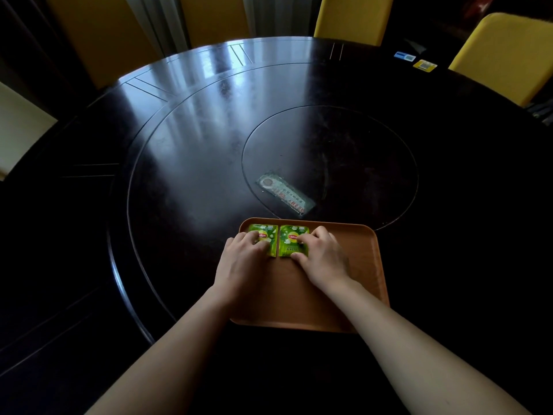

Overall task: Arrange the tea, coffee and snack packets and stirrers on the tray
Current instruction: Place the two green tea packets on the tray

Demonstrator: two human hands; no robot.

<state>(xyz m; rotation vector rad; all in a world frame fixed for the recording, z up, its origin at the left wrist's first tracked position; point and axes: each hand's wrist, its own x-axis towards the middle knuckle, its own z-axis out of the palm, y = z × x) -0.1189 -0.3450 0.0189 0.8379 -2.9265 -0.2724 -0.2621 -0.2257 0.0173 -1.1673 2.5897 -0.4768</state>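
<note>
An orange-brown tray [362, 265] lies on the dark round table in front of me. Two green Lipton tea packets lie flat side by side in its far left corner. My left hand [244, 259] rests on the left tea packet [267, 233], fingers curled over its lower part. My right hand [321, 254] presses on the right tea packet [291, 238], thumb at its near edge and fingers along its right side. Both packets touch the tray floor.
A pale printed card [284, 194] lies under the glass of the turntable just beyond the tray. Yellow chairs [505, 58] stand around the far side. Two small packets, blue [404, 56] and yellow [425, 65], lie at the far right table edge.
</note>
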